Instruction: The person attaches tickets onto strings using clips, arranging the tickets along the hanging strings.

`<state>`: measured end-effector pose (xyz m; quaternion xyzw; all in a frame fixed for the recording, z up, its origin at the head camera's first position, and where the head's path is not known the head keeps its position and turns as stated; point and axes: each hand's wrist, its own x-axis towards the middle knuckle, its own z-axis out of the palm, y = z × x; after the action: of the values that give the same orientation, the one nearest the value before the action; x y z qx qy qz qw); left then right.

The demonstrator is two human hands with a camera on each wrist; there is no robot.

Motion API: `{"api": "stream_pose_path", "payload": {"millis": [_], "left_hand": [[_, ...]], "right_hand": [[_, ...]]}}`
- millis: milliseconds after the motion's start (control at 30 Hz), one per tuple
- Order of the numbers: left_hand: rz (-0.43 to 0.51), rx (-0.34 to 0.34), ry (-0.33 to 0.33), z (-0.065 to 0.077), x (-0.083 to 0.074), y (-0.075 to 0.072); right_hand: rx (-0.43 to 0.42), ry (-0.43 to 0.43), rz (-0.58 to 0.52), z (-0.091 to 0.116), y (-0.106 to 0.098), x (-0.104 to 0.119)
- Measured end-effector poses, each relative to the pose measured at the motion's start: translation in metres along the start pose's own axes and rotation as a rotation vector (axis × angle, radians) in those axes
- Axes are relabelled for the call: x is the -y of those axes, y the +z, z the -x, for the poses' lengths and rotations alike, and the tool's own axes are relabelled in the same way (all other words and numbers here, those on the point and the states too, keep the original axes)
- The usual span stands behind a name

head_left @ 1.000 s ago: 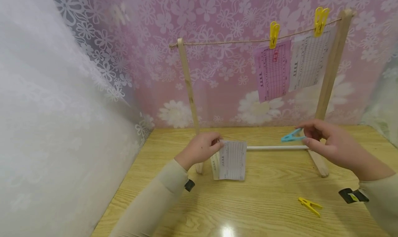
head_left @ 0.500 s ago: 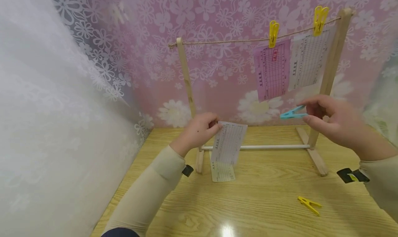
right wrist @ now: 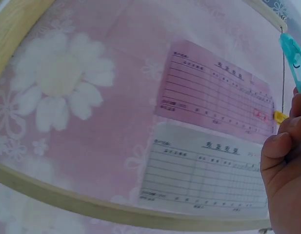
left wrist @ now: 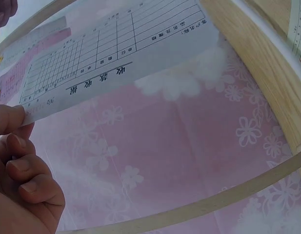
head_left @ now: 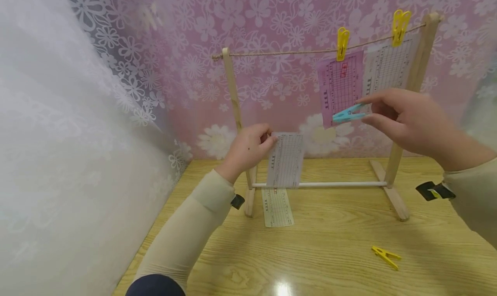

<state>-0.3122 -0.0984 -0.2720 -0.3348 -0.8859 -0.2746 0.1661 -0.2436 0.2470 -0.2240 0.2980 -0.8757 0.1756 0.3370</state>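
**White slip and blue peg found in hand below the cord**

Clock positions were taken from the middle of the head view. The left hand (head_left: 249,150), near the centre, pinched the upper left corner of a white slip (head_left: 285,162), which hung just off centre toward 4 o'clock, below the cord (head_left: 279,52) and apart from it. The right hand (head_left: 411,121), at 3 o'clock, pinched a light blue peg (head_left: 341,116) by its handles. The peg's tip overlapped the pink slip (head_left: 338,84) at 2 o'clock; contact could not be confirmed. A cream slip (head_left: 278,210) lay at 5 o'clock.

The step was judged to be pegging the white slip to the cord. Good practice called for its upper edge level against the cord, the peg handles squeezed fully, paper and cord taken together, and the left pinch released only once the peg held. Held by one corner, the thin sheet was judged liable to swing.

The left wrist view showed the white slip's heading, inverted, as 收款收据 (receipt), with "No" nearby; smaller print was partly legible. The pink slip's red boxed mark was unreadable. No brand could be made out.
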Motion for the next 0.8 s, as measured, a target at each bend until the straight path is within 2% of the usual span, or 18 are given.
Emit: {"api": "stream_pose_path", "payload": {"millis": [333,467,600,800], "left_hand": [[-0.007,-0.09,-0.003,-0.022,-0.006,-0.013],[-0.012,-0.127,-0.002,-0.032,-0.011,-0.021],[-0.007,-0.169,-0.018,-0.04,-0.015,-0.028],[-0.008,-0.205,-0.041,-0.049,-0.015,-0.033]], "right_hand": [[-0.056,-0.079,0.116,-0.053,-0.015,0.014],[-0.043,-0.108,0.187,-0.078,-0.027,0.021],[0.011,-0.114,0.233,-0.1,-0.036,0.029],[0.097,-0.053,0.272,-0.122,-0.042,0.037]]}}
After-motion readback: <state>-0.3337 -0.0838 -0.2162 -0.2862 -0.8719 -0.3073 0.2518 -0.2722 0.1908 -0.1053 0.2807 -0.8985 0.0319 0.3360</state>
